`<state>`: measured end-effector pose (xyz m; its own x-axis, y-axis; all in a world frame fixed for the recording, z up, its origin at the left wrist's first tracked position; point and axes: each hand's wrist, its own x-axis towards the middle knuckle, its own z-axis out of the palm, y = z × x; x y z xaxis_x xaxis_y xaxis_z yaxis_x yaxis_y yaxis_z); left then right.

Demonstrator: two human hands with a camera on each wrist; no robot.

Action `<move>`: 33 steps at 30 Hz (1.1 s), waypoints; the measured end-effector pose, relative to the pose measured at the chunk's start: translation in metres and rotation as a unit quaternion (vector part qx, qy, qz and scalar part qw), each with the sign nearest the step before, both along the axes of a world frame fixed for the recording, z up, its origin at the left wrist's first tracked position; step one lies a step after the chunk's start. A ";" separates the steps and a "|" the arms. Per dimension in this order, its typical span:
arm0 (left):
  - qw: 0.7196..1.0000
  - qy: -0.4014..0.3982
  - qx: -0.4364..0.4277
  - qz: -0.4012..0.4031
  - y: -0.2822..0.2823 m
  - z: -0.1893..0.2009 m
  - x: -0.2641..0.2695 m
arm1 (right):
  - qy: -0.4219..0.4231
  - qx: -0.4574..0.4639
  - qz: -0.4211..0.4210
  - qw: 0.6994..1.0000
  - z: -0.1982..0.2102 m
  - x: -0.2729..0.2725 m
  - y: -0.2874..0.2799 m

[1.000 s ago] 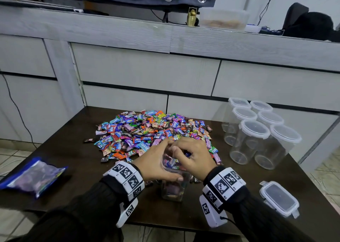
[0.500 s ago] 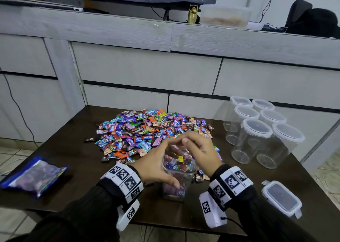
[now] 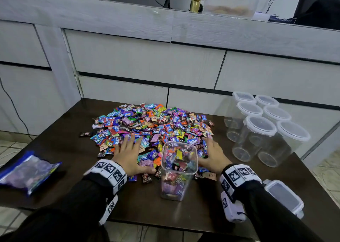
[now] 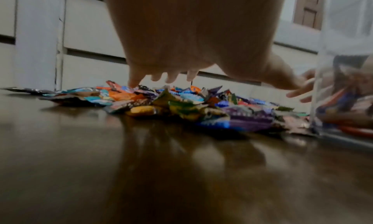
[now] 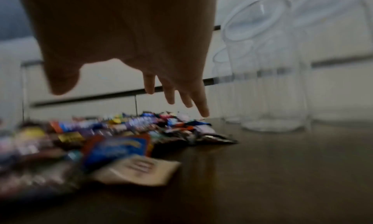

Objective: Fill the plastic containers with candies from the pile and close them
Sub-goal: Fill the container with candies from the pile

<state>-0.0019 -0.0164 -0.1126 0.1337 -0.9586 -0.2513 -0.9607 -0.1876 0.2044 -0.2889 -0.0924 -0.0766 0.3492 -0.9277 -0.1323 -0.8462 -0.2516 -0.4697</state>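
A clear square container (image 3: 178, 170), lidless and filled with candies almost to the rim, stands on the dark table near the front edge. Behind it spreads the pile of wrapped candies (image 3: 150, 126). My left hand (image 3: 128, 153) lies spread over the pile's near left edge, fingers straight, holding nothing. My right hand (image 3: 213, 155) is spread over the pile's near right edge, also flat. In the left wrist view the fingertips (image 4: 133, 83) touch the candies (image 4: 181, 106), with the container (image 4: 343, 99) at right. The right wrist view shows straight fingers (image 5: 199, 106) above candies (image 5: 121, 138).
Several empty lidded clear containers (image 3: 261, 131) stand at the table's right. A loose rectangular lid (image 3: 283, 195) lies at the front right. A blue plastic bag (image 3: 27, 170) lies at the left edge. Grey cabinet fronts (image 3: 147, 61) rise behind the table.
Both hands left the container and moved forward onto the pile, one each side, fingers now spread flat. The container stands alone, no longer held.
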 end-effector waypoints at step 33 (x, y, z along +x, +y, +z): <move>0.985 0.064 -0.112 -0.112 -0.047 0.019 -0.025 | 0.045 -0.046 0.106 0.992 -0.010 0.044 -0.037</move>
